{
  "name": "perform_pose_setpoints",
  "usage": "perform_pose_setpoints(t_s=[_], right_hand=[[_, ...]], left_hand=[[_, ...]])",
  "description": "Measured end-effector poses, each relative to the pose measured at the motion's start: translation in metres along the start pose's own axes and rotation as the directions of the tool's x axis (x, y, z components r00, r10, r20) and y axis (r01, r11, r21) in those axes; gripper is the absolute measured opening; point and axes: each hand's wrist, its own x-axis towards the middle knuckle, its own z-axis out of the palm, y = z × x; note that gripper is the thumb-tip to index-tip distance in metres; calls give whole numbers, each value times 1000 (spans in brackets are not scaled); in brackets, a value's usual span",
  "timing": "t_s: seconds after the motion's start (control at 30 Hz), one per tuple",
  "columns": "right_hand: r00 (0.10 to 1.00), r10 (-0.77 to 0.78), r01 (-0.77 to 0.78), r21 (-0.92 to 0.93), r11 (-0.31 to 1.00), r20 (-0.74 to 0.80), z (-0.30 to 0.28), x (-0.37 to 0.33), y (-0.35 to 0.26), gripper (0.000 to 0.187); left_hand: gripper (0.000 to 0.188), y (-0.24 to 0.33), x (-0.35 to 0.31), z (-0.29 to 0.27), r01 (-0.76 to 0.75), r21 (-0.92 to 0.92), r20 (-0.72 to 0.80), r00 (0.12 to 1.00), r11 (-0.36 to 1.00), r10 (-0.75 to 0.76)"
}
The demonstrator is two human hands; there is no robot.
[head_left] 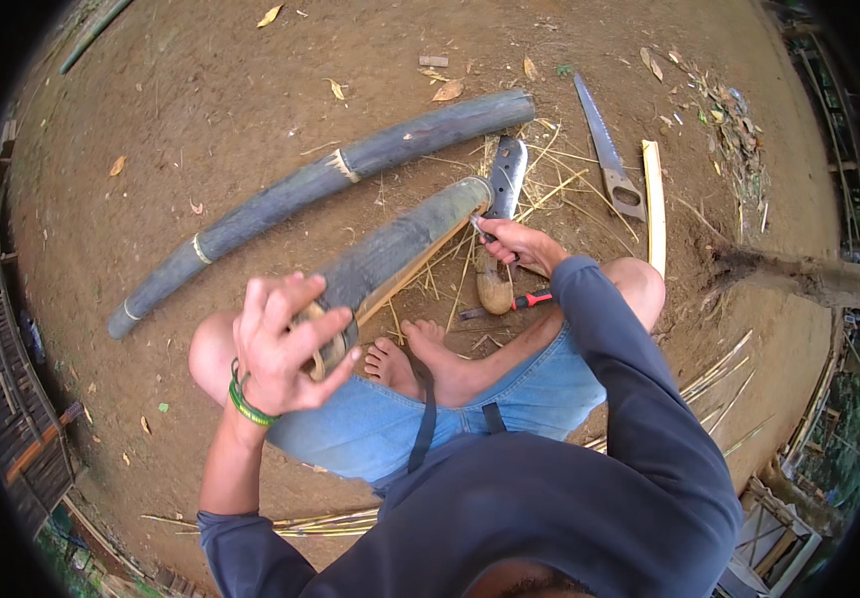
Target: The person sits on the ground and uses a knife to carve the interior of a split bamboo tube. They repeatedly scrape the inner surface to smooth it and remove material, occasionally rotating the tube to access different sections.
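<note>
Bamboo tube [400,244] slants in front of us, just beyond our bare feet [390,369], its near end in our left hand [286,344], whose fingers curl over the rim. We clench a small tool [486,233] in our right hand [520,247], its metal tip at the tube's far end. Farther out lies a long pole [281,199]; a blade [506,179] sits by the tube's far end, and a saw [601,140] rests to the right.

Outdoor work yard [191,100], bare dirt [251,130], handsaw [603,142], bamboo section [405,239]
</note>
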Motion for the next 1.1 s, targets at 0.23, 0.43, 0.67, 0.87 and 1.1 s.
perform_pose_setpoints(t_s=[0.23, 0.43, 0.67, 0.87, 1.1], right_hand=[[997, -76, 53, -739, 672, 2, -43, -70, -30, 38], [901, -389, 85, -799, 595, -193, -25, -102, -45, 41], [825, -462, -13, -829, 560, -325, 12, -45, -41, 33], [829, -480, 26, -839, 544, -286, 14, -12, -4, 34], [992, 51, -60, -82, 995, -116, 13, -21, -28, 41]], left_hand=[[45, -11, -1, -4, 89, 7, -47, 995, 996, -88], [44, 4, 0, -3, 98, 18, -47, 994, 995, -97], [44, 7, -2, 1, 63, 25, -52, 997, 998, -62], [51, 6, -8, 4, 108, 3, -42, 993, 994, -108], [50, 1, -5, 2, 118, 12, -38, 992, 993, -118]])
